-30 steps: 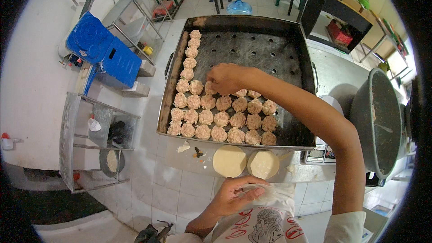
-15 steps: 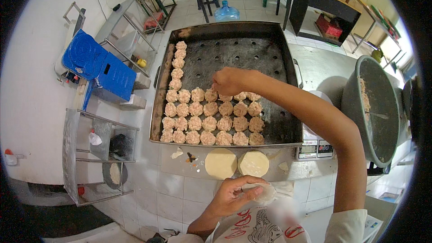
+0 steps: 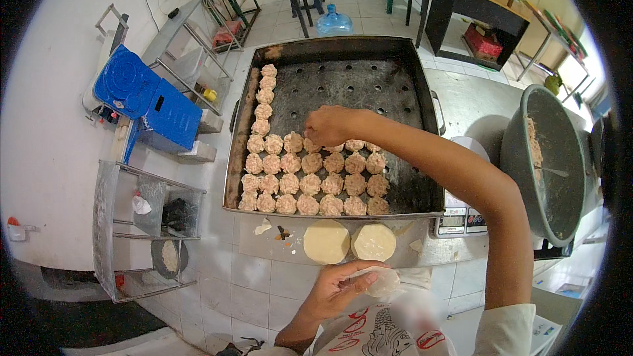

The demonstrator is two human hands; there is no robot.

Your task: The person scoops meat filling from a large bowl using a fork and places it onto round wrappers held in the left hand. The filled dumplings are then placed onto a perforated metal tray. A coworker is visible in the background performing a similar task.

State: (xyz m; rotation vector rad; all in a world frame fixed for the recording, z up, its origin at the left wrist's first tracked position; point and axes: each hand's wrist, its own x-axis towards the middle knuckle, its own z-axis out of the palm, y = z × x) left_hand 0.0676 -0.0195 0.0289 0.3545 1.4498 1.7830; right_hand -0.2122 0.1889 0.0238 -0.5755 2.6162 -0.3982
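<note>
My left hand (image 3: 333,292) pinches a thin, round, pale dumpling wrapper (image 3: 384,283) low in front of me. My right hand (image 3: 328,125) reaches over a large dark metal tray (image 3: 343,86) with holes in its base. Its fingers are closed and point down at the far row of dumplings; what they hold, if anything, is hidden. Open-topped meat dumplings (image 3: 289,163) fill the near rows, and a single column runs up the left side. Just before the tray's near edge lie two round stacks of wrappers, a left stack (image 3: 326,242) and a right stack (image 3: 373,242).
At the right stands a big grey bowl (image 3: 550,178) with filling and a spoon inside. A digital scale (image 3: 453,223) sits by the tray's near right corner. Wrapper scraps (image 3: 262,227) lie on the metal table. A blue-covered machine (image 3: 168,115) stands left.
My right hand has dropped slightly and moved a little left, closer to the far row of dumplings. The wrapper in my left hand has turned to show more of its face.
</note>
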